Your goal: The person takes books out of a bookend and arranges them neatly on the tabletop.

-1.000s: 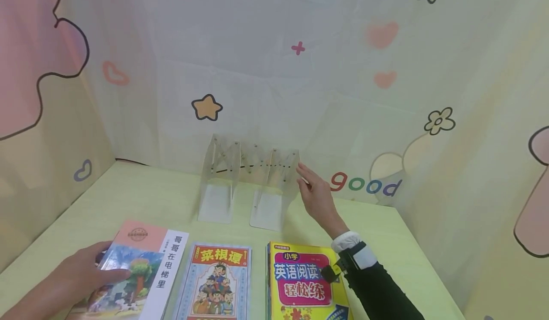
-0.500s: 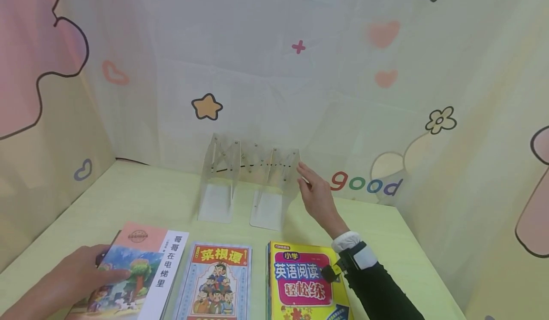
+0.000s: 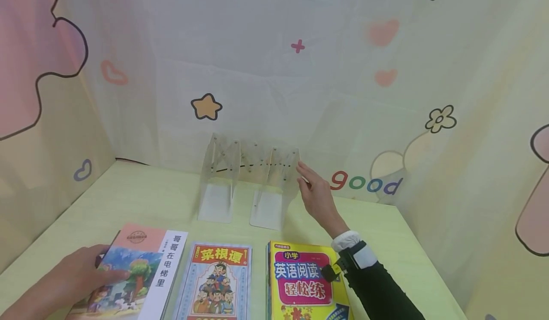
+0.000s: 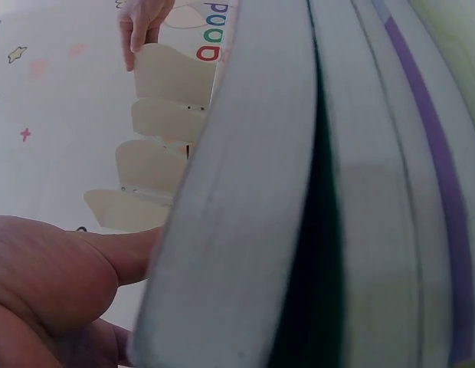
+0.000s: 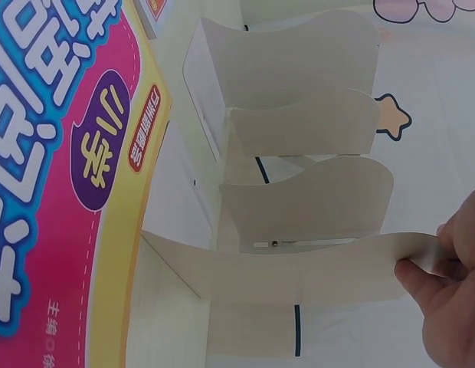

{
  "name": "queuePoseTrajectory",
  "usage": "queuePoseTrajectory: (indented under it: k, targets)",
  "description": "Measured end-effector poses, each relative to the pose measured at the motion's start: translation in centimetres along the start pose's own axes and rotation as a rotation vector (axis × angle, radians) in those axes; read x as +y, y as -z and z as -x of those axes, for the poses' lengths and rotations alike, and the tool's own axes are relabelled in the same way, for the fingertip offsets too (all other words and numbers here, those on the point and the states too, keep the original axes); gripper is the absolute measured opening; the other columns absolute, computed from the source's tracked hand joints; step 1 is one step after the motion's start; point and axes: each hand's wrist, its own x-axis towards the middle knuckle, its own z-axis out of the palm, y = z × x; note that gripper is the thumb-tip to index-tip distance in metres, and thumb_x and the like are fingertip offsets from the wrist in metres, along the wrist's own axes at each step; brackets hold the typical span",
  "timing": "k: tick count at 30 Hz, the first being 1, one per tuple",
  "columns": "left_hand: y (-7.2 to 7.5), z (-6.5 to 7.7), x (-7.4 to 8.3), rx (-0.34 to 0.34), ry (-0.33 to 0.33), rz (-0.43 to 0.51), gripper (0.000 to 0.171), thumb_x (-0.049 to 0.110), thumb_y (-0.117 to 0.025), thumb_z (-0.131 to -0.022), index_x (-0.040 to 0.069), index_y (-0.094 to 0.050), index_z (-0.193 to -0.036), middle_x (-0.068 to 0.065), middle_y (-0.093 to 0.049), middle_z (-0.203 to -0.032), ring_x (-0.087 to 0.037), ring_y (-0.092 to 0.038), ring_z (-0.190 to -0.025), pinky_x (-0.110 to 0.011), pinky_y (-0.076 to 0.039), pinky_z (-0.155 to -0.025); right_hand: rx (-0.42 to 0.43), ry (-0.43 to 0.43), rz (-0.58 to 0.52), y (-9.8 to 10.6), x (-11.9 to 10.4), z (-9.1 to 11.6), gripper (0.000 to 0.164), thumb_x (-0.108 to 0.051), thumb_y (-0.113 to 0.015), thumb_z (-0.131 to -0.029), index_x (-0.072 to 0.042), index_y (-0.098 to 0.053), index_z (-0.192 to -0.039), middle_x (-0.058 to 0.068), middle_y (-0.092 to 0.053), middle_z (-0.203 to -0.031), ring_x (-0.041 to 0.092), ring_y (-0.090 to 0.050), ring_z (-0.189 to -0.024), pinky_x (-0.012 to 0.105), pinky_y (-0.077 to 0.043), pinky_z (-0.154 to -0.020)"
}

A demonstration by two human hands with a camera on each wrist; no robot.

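At the lower left, my left hand (image 3: pixel 79 272) grips a pink-and-white paperback book (image 3: pixel 143 272), its thumb across the illustrated cover. The left wrist view shows page edges of several books (image 4: pixel 230 184) stacked together, with the thumb at the top one. Farther back stands a white book rack (image 3: pixel 268 210) with upright dividers. My right hand (image 3: pixel 317 198) pinches the rack's right end panel (image 5: pixel 314 276) between thumb and fingers at its outer edge. No books stand between the dividers.
A blue comic-style book (image 3: pixel 218 282) lies in the front middle of the pale table (image 3: pixel 150 191). To its right is a stack with a yellow-and-pink English workbook (image 3: pixel 304 282) on top, under the right forearm. A printed cloth (image 3: pixel 257 82) hangs behind the rack.
The pink-and-white book has shifted slightly under my left hand, and a dark edge shows beneath its upper left side. My right hand and the book rack stay in place.
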Motion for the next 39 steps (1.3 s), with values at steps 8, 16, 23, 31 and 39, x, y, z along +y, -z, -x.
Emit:
queuePoseTrajectory:
  k: [8,16,23,31,39]
  targets:
    - [-0.2,0.1,0.0,0.021,-0.018,-0.045,0.107,0.057,-0.081,-0.083,-0.024,-0.04,-0.138,-0.023,-0.065,-0.104,-0.025,-0.059,-0.087,-0.048,-0.054,-0.078,-0.002,0.004,-0.004,0.1,0.0,0.2,0.044,-0.004,-0.063,-0.103,0.001,-0.056,-0.146,0.014,-0.05,-0.154,0.035,-0.063,-0.125,0.044,-0.058,-0.093]
    - [-0.2,1.0,0.5,0.017,0.039,-0.104,0.104,0.067,-0.077,-0.08,-0.017,-0.05,-0.136,-0.005,-0.061,-0.09,-0.021,-0.059,-0.079,-0.042,-0.048,-0.065,0.003,-0.005,0.012,0.2,0.1,0.1,0.043,-0.004,-0.064,-0.102,0.0,-0.057,-0.145,0.013,-0.051,-0.154,0.034,-0.064,-0.123,0.042,-0.058,-0.092]
    - [-0.2,1.8,1.2,0.05,0.062,-0.157,0.106,0.069,-0.076,-0.08,-0.015,-0.048,-0.138,-0.004,-0.059,-0.088,-0.019,-0.058,-0.074,-0.039,-0.043,-0.061,-0.009,0.021,-0.006,0.3,-0.1,0.1,0.043,-0.004,-0.062,-0.103,0.002,-0.056,-0.145,0.016,-0.05,-0.154,0.035,-0.065,-0.121,0.043,-0.059,-0.091]
    - [-0.2,1.7,1.5,0.071,0.048,-0.212,0.105,0.066,-0.078,-0.08,-0.015,-0.046,-0.139,-0.008,-0.056,-0.092,-0.02,-0.057,-0.073,-0.039,-0.042,-0.06,-0.033,0.03,-0.013,0.4,0.0,0.1,0.044,-0.004,-0.062,-0.103,0.003,-0.055,-0.146,0.016,-0.049,-0.155,0.035,-0.057,-0.133,0.044,-0.056,-0.094]
    - [-0.1,1.5,1.6,0.09,0.021,-0.268,0.103,0.064,-0.079,-0.079,-0.016,-0.05,-0.136,-0.018,-0.059,-0.104,-0.027,-0.057,-0.08,-0.046,-0.047,-0.063,-0.041,0.02,-0.016,0.5,0.0,-0.1,0.043,-0.004,-0.062,-0.103,0.002,-0.055,-0.146,0.015,-0.049,-0.155,0.034,-0.057,-0.132,0.043,-0.056,-0.094]
